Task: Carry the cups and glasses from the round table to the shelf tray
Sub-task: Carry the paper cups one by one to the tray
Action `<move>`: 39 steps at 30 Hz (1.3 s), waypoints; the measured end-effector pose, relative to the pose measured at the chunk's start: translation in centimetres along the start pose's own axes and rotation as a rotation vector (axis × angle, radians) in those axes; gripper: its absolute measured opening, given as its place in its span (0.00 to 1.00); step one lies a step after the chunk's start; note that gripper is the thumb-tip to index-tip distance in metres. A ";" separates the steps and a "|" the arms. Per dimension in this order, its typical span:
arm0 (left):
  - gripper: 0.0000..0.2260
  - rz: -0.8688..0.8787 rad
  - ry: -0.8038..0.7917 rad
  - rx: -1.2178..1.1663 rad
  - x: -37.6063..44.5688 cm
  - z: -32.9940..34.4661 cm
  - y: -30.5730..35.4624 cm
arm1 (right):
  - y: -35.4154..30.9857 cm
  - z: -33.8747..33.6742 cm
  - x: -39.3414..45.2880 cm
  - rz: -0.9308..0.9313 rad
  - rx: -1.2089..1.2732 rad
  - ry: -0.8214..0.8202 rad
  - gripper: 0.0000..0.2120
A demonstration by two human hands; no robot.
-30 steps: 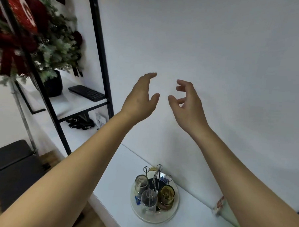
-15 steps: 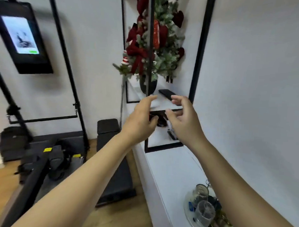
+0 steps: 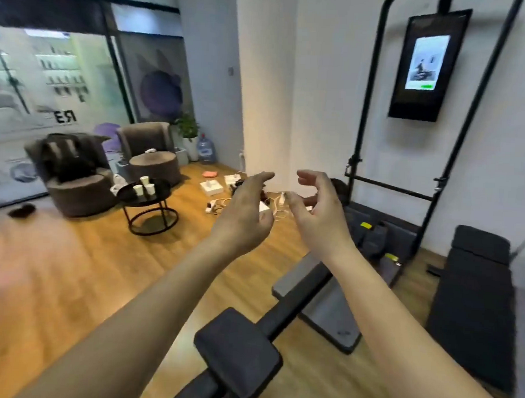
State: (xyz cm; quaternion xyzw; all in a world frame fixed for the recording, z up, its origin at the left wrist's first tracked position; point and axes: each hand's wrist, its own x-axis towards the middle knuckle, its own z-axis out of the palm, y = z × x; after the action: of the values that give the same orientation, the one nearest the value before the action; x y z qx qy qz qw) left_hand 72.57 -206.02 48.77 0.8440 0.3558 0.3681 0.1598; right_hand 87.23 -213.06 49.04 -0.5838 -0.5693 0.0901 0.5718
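Note:
A black round table (image 3: 162, 190) stands across the room at the left, on the wooden floor. Three white cups (image 3: 144, 186) stand on it close together. My left hand (image 3: 245, 213) and my right hand (image 3: 317, 213) are raised in front of me at mid-frame, both empty with fingers spread and curled. They are far from the table, to its right. The shelf and its tray are out of view.
A black exercise bench (image 3: 273, 328) lies on the floor just ahead below my arms, with a dark mat (image 3: 473, 301) at the right. Brown armchairs (image 3: 75, 175) surround the table. Boxes and cables (image 3: 222, 194) lie on the floor. A wall screen (image 3: 426, 64) hangs on a black frame.
The view has swung left from the shelf and tray of glasses to the room with the round table. Both hands stay raised and empty.

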 end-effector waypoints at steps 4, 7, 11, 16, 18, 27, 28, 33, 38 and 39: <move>0.29 -0.211 0.142 0.136 -8.5 -13.2 -10.1 | -7.4 16.4 -2.3 -0.063 0.144 -0.209 0.18; 0.29 -0.336 0.255 0.221 -14.1 -21.7 -15.8 | -12.5 26.2 -4.1 -0.150 0.198 -0.322 0.17; 0.29 -0.440 0.348 0.276 -19.1 -28.2 -20.8 | -16.5 35.8 -5.5 -0.242 0.217 -0.393 0.19; 0.30 -0.511 0.355 0.298 -19.9 -30.6 -27.9 | -17.2 45.3 -4.1 -0.234 0.255 -0.454 0.20; 0.31 -0.516 0.341 0.308 -18.6 -31.3 -31.3 | -16.5 48.8 -2.4 -0.216 0.246 -0.451 0.21; 0.33 -0.463 0.238 0.264 -4.1 -35.4 -48.4 | -11.9 63.8 11.9 -0.113 0.212 -0.454 0.22; 0.34 -0.454 0.229 0.268 -1.9 -35.9 -50.4 | -11.5 65.3 13.9 -0.113 0.205 -0.454 0.22; 0.34 -0.433 0.227 0.252 5.5 -37.9 -59.4 | -10.6 71.8 22.4 -0.083 0.186 -0.438 0.20; 0.35 -0.442 0.241 0.236 11.2 -39.2 -67.7 | -8.8 77.5 28.4 -0.054 0.140 -0.466 0.21; 0.35 -0.435 0.240 0.225 12.1 -39.3 -69.1 | -8.2 78.7 29.4 -0.034 0.139 -0.466 0.22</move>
State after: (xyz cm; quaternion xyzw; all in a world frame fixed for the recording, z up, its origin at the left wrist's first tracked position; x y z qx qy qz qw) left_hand 16.08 -148.95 44.84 0.7107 0.5837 0.3806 0.0969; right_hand 33.01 -148.50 45.43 -0.4968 -0.6879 0.2517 0.4655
